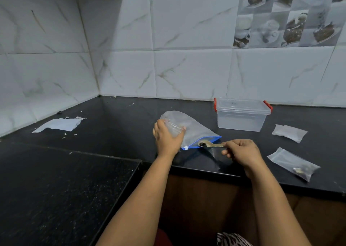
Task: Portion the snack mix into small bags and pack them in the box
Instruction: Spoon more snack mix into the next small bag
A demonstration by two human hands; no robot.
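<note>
A large clear zip bag (194, 128) with a blue zip edge lies on the black counter (116, 126), its mouth toward me. My left hand (167, 136) rests on the bag's left side and holds a small clear bag (174, 127) against it. My right hand (241, 152) grips the handle of a beige spoon (208, 144). The spoon's bowl sits at the big bag's mouth with a few dark snack pieces in it. A clear plastic box (241, 115) with red clips and its lid on stands behind to the right.
Right of my hands lie one small bag holding some snack mix (294, 163) and flat small bags (289, 132) farther back. A torn white paper (60, 124) and scraps lie at the left. The counter's front edge runs just under my wrists, and tiled walls enclose the corner.
</note>
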